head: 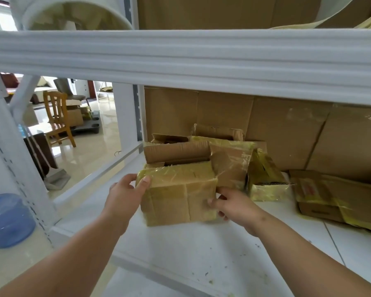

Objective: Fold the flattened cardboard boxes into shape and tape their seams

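Box (178, 196) stood on shelf (201, 254) | left hand (124, 194), right hand (229, 205) gripped its sides | advised level, square placement beside opened box (180, 152).

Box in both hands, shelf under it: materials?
Box: brown corrugated cardboard, matte, creased; glossy yellowish clear tape wrinkled over its top edge. Left hand and right hand grip its sides. Shelf: looks like white painted metal, smooth, scuffed; not certain.
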